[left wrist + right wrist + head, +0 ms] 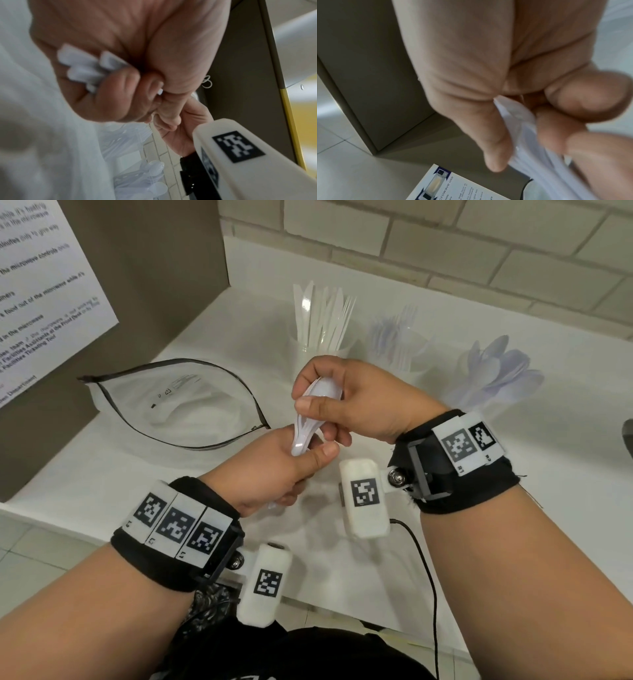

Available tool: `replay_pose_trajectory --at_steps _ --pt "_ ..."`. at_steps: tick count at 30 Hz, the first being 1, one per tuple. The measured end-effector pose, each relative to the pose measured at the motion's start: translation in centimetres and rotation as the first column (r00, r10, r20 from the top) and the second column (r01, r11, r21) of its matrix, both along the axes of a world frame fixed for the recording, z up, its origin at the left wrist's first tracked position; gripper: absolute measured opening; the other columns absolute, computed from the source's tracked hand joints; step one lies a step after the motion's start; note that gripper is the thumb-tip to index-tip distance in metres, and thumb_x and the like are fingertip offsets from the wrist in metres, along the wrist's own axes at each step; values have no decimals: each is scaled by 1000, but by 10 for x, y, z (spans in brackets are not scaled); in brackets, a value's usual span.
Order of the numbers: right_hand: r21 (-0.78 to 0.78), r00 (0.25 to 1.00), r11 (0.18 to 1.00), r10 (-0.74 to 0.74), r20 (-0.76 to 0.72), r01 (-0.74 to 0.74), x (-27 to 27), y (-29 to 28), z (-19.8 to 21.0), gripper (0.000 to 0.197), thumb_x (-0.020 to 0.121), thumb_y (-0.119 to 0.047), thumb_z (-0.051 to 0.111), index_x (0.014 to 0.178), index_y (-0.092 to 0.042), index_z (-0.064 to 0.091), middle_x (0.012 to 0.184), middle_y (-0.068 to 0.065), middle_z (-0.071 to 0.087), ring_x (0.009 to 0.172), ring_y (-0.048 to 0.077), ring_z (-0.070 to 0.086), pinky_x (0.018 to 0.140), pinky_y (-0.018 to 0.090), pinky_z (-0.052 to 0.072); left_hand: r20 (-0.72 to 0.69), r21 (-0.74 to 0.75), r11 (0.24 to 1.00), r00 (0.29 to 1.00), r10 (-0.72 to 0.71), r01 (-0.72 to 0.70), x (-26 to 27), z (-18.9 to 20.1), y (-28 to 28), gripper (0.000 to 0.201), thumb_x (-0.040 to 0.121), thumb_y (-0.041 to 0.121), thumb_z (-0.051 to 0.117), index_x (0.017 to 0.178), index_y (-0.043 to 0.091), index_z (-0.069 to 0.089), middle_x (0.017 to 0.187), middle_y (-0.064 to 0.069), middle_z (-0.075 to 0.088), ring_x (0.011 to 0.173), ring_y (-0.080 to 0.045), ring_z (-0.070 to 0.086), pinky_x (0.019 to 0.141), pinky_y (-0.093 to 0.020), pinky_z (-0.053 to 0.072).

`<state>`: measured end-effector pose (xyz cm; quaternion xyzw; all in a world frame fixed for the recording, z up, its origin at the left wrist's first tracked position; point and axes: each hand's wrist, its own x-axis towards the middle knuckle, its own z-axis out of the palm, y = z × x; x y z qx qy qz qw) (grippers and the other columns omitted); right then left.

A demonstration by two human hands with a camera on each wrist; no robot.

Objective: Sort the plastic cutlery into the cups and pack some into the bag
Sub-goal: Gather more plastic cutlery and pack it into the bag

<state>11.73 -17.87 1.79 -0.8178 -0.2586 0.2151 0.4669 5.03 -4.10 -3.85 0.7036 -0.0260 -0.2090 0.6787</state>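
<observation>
My left hand point(274, 470) and right hand point(346, 398) both grip a spoon bundle point(305, 422); three cups point(320, 350) look sorted, while the bag point(178, 405) gapes, seemingly unfilled.

A white counter point(513, 508) runs along a pale brick wall. An open zip bag point(178, 409) lies flat on it toward the left end, beside a brown panel. Three clear cups stand in a row near the back edge: one with knives point(320, 350), one with forks point(399, 354), one with spoons point(493, 378).
</observation>
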Motion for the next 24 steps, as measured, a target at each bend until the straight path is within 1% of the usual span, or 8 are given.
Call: replay_pose_trajectory --at_steps 3,5,7,11,14,16,19,24 --pt "-39 993 994 -95 72 98 -7 -12 5 12 92 -16 62 99 -7 58 54 -5 60 39 6 49 43 26 43 115 145 989 993 -15 -2 -2 1 3 41 85 48 61 104 13 54 71 7 55 54 -10 55 53 -24 45" --pt "-70 971 978 -187 146 199 -8 -31 17 11 92 -20 62 97 -11 59 55 0 60 39 7 49 45 26 44 155 255 965 988 20 -60 -5 3 11 55 79 62 60 118 26 51 91 12 63 73 0 64 72 -25 51" --pt "-98 910 935 -301 286 341 -8 -59 36 10 92 -26 61 97 -17 59 58 5 60 39 7 49 47 22 45 204 338 930 976 77 -144 -8 8 23 57 80 63 56 126 31 49 102 17 62 87 1 65 84 -23 51" --pt "-30 637 763 -515 574 645 8 -117 78 16 92 -37 56 102 -24 56 68 -3 62 41 1 55 44 13 46 380 530 774 913 146 -345 -14 18 44 26 86 46 58 108 34 61 103 14 62 87 -2 59 67 -13 39" --pt "-52 418 542 -580 699 839 29 -153 94 37 83 -59 46 105 -30 51 89 0 64 71 16 63 70 37 55 482 670 586 867 124 -456 -14 17 56 26 82 49 63 103 35 62 118 4 54 110 -18 51 85 -29 40" --pt "-44 329 465 -552 766 884 34 -166 93 35 87 -49 46 110 -23 51 96 4 60 81 24 59 72 36 49 469 759 450 874 124 -471 -14 14 61 30 80 50 64 106 35 60 125 -2 51 122 -29 41 96 -45 34" --pt "-96 356 462 -518 778 882 36 -171 82 28 93 -25 50 115 -9 52 107 15 61 88 28 57 71 32 43 442 823 339 889 120 -455 -16 10 63 37 78 52 66 110 34 58 128 -6 49 123 -34 36 97 -48 29" --pt "-268 485 450 -484 729 852 56 -163 37 27 93 -22 52 114 -6 51 112 20 63 104 39 58 82 37 45 403 878 243 911 92 -413 -16 1 66 55 76 50 70 124 30 51 132 -5 49 125 -32 38 98 -48 24"
